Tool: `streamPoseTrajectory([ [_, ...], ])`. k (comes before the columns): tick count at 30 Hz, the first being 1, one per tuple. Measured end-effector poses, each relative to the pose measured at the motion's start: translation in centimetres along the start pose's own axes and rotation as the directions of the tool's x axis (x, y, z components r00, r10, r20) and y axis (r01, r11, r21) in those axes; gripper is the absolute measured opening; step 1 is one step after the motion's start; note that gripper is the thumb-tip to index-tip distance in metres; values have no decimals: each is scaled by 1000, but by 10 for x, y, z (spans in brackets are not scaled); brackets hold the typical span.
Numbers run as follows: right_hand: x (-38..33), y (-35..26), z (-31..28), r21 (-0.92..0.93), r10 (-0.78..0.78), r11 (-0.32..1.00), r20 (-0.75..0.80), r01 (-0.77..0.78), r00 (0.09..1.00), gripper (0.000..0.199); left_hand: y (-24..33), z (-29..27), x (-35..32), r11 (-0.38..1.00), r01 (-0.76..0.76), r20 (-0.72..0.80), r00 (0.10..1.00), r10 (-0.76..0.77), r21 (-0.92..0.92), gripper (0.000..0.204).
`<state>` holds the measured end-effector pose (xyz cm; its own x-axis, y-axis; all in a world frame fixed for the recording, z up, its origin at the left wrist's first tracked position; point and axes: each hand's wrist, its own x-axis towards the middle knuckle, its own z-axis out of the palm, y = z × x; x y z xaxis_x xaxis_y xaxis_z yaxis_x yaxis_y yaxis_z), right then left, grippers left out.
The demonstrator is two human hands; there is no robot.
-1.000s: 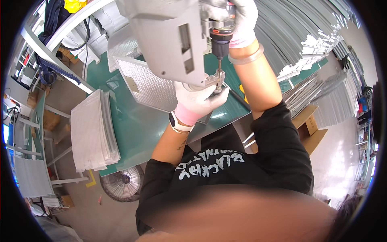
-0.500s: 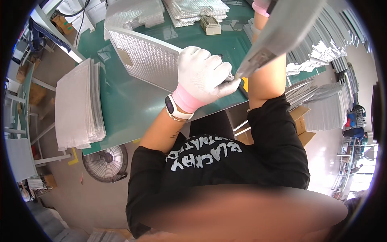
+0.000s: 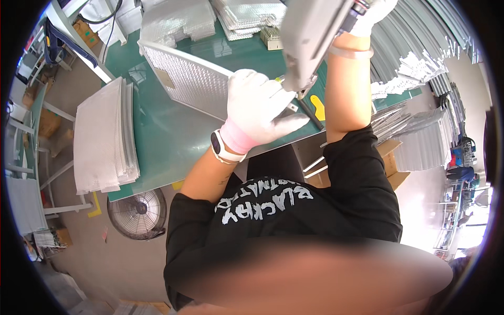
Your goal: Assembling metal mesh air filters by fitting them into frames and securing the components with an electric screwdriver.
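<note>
A framed panel (image 3: 191,84) with a silvery dimpled mesh face and pale frame stands tilted on the green table. My left hand (image 3: 257,107), in a white glove with a pink cuff, is closed on its near right corner, with the thumb reaching out to the right. My right hand (image 3: 375,16), also gloved, grips a grey power tool (image 3: 310,44) at the top of the view; most of its fingers are out of sight. The tool's metal nose points down beside my left fingertips. A small metal piece (image 3: 292,107) shows between left thumb and fingers.
A stack of white mesh sheets (image 3: 102,139) overhangs the left of the green table (image 3: 163,136). More mesh stacks (image 3: 178,21) and a beige slotted block (image 3: 271,38) are at the back. A yellow flat piece (image 3: 318,107) lies near. Metal strips (image 3: 404,52) fill the right; a fan (image 3: 137,212) stands below.
The tool in my right hand has swung to the left, and its nose has come down close to my left fingers. My left hand has shifted slightly left, still on the panel.
</note>
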<state>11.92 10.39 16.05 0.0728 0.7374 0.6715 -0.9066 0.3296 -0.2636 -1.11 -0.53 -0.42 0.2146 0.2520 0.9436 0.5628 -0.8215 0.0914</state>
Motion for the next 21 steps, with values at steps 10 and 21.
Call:
streamPoseTrajectory([
  [10, -53, -15, -78, 163, 335, 901, 327, -402, 884, 40, 5, -4, -4, 998, 37, 42, 998, -39, 41, 28],
  [21, -40, -15, -73, -40, 259, 952, 630, -302, 732, 37, 7, -6, -2, 996, 13, 61, 998, -18, 91, 22],
])
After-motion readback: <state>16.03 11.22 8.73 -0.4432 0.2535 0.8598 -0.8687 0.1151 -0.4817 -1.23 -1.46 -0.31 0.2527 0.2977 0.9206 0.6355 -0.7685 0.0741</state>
